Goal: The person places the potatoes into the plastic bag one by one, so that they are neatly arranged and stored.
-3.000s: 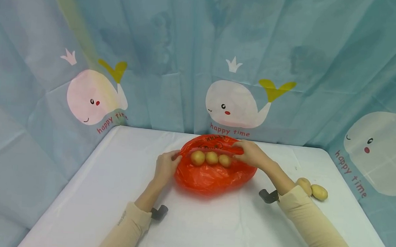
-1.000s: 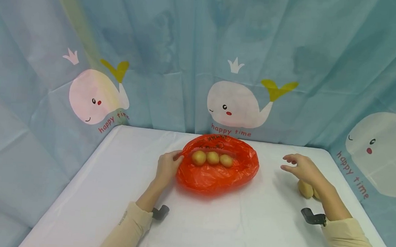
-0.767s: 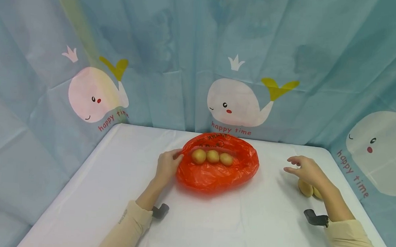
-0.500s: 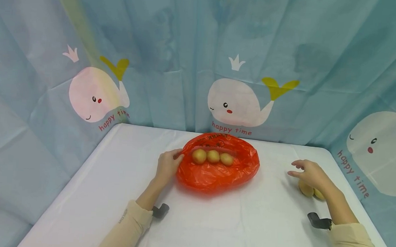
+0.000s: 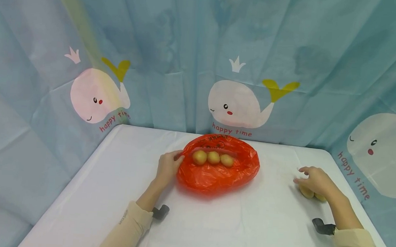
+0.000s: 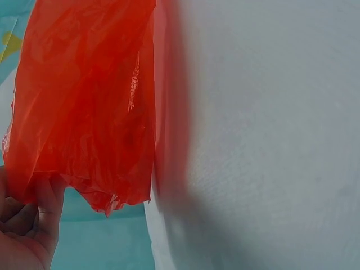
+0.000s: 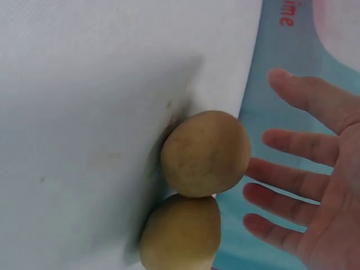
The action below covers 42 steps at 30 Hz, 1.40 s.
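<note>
Pinching red bag [image 5: 212, 178] (prob. flimsy) at rim w/ L grip [image 5: 167, 167]; hovering w/ R grip [image 5: 317, 181] spread, empty, by 2 potatoes [image 7: 206, 154]: prob. firm, wanting mid-girth hold.

We record: one light-blue curtain [image 5: 193, 89], creased, hanging behind and at both sides; on it, pale cartoon whales [image 5: 241, 101], two pale crowns [image 5: 236, 67], red "happy time" lettering [image 5: 225, 130]; one white-covered tabletop [image 5: 206, 228].

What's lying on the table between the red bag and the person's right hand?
Nothing that I can see: the head view shows only bare white tabletop between the red bag and the right hand.
</note>
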Motion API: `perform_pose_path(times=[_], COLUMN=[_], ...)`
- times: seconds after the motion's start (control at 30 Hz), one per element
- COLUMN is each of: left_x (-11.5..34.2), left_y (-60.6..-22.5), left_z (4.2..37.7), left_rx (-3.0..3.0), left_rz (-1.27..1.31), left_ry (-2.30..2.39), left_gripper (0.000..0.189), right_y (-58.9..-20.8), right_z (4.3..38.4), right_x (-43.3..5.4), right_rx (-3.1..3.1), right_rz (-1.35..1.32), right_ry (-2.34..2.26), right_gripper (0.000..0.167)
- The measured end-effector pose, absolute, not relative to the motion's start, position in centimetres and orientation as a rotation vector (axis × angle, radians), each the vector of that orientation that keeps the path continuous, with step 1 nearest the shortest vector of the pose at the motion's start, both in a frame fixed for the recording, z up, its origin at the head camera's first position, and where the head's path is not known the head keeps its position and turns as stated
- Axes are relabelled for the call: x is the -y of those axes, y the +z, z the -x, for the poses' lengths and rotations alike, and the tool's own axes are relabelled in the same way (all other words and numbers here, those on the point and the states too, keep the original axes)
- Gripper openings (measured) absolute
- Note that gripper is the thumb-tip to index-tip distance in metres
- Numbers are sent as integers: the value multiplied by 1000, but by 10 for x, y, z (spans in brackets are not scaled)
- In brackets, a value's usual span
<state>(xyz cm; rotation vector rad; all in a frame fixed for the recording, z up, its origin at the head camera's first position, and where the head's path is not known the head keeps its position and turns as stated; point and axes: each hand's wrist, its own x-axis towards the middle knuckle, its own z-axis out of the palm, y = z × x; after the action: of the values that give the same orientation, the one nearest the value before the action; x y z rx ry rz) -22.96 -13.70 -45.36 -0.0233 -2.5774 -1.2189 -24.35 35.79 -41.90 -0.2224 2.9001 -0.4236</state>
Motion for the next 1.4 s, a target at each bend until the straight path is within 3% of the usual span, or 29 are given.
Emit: perform_pose_path(times=[0.3, 0.6, 1.4], left_x=[137, 137, 136], left_y=[-455, -455, -453], left_z=[229, 228, 230], left_rx=[2578, 2601, 2593], left_rz=[32, 11, 7], left_ry=[-1208, -1232, -1236], left_gripper=[31, 32, 32], right_y=[-432, -436, -440], right_z=[241, 239, 238], right_x=[-363, -362, -352], right_rx=[-2885, -2888, -3026], right_rz=[171, 126, 307], right_ry=[-334, -277, -203], right_gripper=[70, 63, 42])
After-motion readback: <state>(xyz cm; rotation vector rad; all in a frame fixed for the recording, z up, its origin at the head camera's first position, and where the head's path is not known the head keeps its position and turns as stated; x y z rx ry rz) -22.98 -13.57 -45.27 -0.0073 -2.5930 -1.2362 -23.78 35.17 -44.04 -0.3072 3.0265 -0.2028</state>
